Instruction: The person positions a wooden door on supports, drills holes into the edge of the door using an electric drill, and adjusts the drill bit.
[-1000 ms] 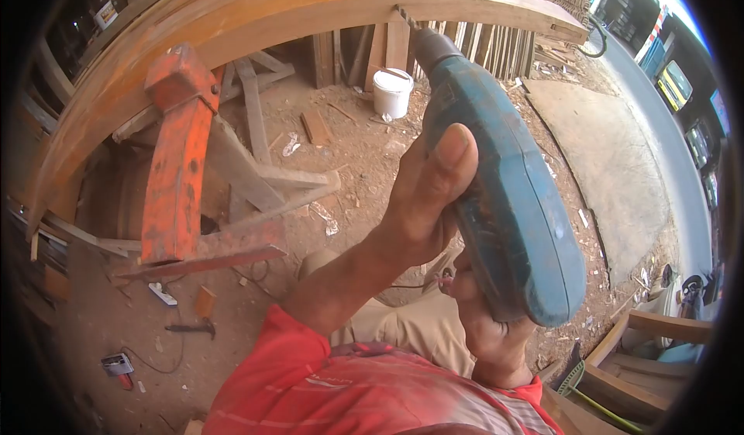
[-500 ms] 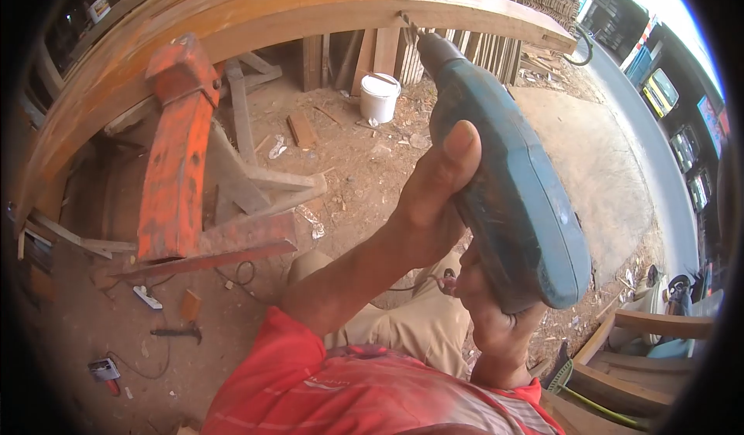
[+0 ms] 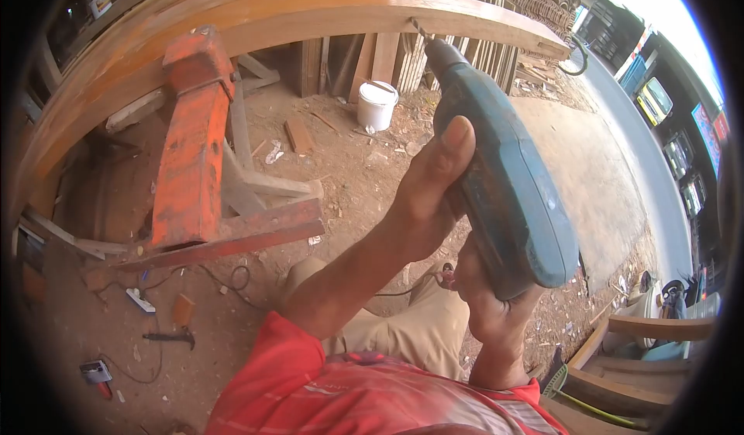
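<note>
A blue power drill [image 3: 515, 179] points away from me, tilted up to the left. My left hand [image 3: 434, 179] presses against the side of its body, thumb up along the housing. Lower down, my right hand [image 3: 492, 291] is wrapped round the handle, which is mostly hidden behind the drill body. The drill bit [image 3: 419, 29] meets the edge face of a long wooden beam [image 3: 325, 20]; how deep its tip sits I cannot tell. An orange metal clamp [image 3: 190, 156] stands against the beam on the left.
A white bucket [image 3: 377, 107] stands on the dirt floor beyond the beam. A hammer [image 3: 169, 338] and a cable lie at lower left. Wooden frame pieces [image 3: 620, 381] are at lower right. Stacked boards lean at the back, and a road [image 3: 647, 179] runs along the right.
The view has shifted slightly, so the clamp and floor items appear moved. Both hands stay on the drill, and the bit remains at about the same spot on the beam.
</note>
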Available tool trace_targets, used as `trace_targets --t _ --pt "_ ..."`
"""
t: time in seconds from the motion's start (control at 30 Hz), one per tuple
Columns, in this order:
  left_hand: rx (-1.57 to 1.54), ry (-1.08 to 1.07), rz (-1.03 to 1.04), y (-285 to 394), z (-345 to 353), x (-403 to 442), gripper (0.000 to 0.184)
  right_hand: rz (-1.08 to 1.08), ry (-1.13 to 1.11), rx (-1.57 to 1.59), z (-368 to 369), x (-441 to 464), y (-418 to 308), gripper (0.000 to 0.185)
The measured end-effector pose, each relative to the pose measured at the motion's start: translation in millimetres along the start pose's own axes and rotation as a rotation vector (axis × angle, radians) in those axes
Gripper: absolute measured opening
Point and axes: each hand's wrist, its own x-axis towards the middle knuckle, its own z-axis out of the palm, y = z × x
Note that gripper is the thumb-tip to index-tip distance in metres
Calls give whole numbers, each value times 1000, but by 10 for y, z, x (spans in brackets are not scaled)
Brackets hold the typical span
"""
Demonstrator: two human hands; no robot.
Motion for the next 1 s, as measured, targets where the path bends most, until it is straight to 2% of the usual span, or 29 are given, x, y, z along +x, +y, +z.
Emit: trace_targets --t 0.03,0.1,0.17,0.23,0.27,0.33,0.37,0.43,0.5,0.57,0.6,0.67,0.7,0.77,0.83,0.9,0.97,1.0 --pt "256 -7 66 63 -74 -16 56 7 7 -31 0 20 -21 38" --pt "503 -18 130 173 -243 -15 52 7 -17 34 -43 49 -40 34" --pt "1473 347 474 302 -438 70 45 15 -35 95 -89 45 -43 30" --pt "1874 334 1124 567 -569 315 44 45 -2 64 -111 54 -35 27" --pt "1869 332 1120 690 -545 366 44 56 9 52 -118 63 -41 26" --pt "2320 401 1100 923 -450 416 64 143 26 84 -95 67 -90 25" --pt "2320 398 1097 989 -499 455 64 146 27 84 -117 79 -77 25" --pt "2600 521 898 1140 -617 541 75 76 -33 155 -163 112 -42 24" --pt "2615 559 899 1311 -765 642 80 76 -36 159 -198 150 -70 24" --pt "2744 743 909 1451 -872 734 70 72 -38 154 -238 171 -133 24" --pt "2740 748 910 1478 -920 756 70 137 -39 193 -253 181 -185 18" --pt "2708 636 895 1501 -1016 757 56 211 -47 230 -265 186 -210 13" --pt "2713 637 889 1520 -1043 773 56 228 -47 236 -270 186 -203 13" --pt "2629 580 1171 1514 -1055 758 47 251 -55 238 -287 174 -160 12" --pt "2636 592 1122 1479 -980 723 47 117 -61 127 -289 178 -60 26" --pt "2640 595 1085 1472 -937 729 47 86 -44 133 -241 197 -59 25" --pt "2610 581 1145 1483 -983 742 31 55 -20 142 -242 185 -73 25" --pt "2611 573 1152 1492 -995 736 31 104 -47 148 -276 184 -93 15"
